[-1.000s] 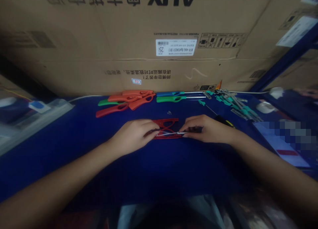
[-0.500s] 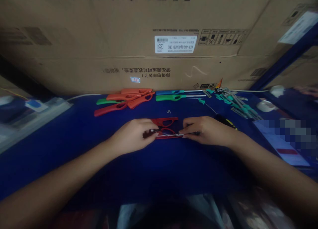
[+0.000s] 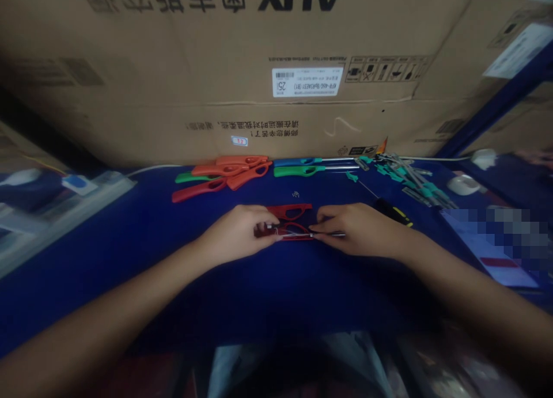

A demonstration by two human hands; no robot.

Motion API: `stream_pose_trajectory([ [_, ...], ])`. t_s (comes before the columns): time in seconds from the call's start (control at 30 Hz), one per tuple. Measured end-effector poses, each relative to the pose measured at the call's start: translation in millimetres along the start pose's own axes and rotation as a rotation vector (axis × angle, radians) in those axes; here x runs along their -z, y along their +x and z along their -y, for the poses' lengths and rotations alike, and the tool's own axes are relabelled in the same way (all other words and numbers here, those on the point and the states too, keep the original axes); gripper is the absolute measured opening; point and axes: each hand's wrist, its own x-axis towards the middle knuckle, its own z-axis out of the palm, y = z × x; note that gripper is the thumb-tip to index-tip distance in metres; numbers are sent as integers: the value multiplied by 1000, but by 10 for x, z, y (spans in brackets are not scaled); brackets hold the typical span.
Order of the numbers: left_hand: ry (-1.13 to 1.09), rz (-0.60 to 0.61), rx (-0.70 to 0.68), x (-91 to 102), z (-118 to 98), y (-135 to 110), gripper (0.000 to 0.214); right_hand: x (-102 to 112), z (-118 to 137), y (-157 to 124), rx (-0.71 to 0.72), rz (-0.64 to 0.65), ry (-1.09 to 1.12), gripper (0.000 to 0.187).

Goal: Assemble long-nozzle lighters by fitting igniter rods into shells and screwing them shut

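Two red plastic handle halves (image 3: 290, 212) lie on the blue table (image 3: 276, 283) in front of me, one behind the other. My left hand (image 3: 239, 232) pinches the left end of the near half. My right hand (image 3: 358, 228) is closed on a thin metal rod (image 3: 332, 234) that runs into the right end of that half. A thin wire part lies along the near half between my fingertips.
At the back lie several red, orange and green handles (image 3: 224, 176), two long lighters in blue and green (image 3: 311, 166), a heap of teal-tipped metal parts (image 3: 406, 176) and a black-and-yellow screwdriver (image 3: 391, 211). A big cardboard box (image 3: 259, 69) walls off the rear.
The near red half has been lifted closer to the far half and my hands have drawn slightly together. The camera shifted a little.
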Motion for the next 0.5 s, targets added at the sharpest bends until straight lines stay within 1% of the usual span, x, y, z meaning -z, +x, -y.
stream_pose_trajectory([
  [0.1, -1, 18, 9, -17, -29, -1, 14, -32, 28, 97, -65, -66, 168, 19],
  [0.17, 3, 23, 13, -30, -54, -4, 14, -73, 56, 168, -91, -89, 246, 13],
  [0.3, 5, 14, 18, -53, -105, -10, 14, -172, 81, 253, -143, -72, 343, 5],
  [0.43, 17, 25, 24, -67, -141, -15, 13, -247, 39, 268, -245, -48, 454, 7],
  [0.5, 27, 18, 35, -75, -146, -21, 13, -270, 20, 261, -271, -29, 493, 9],
])
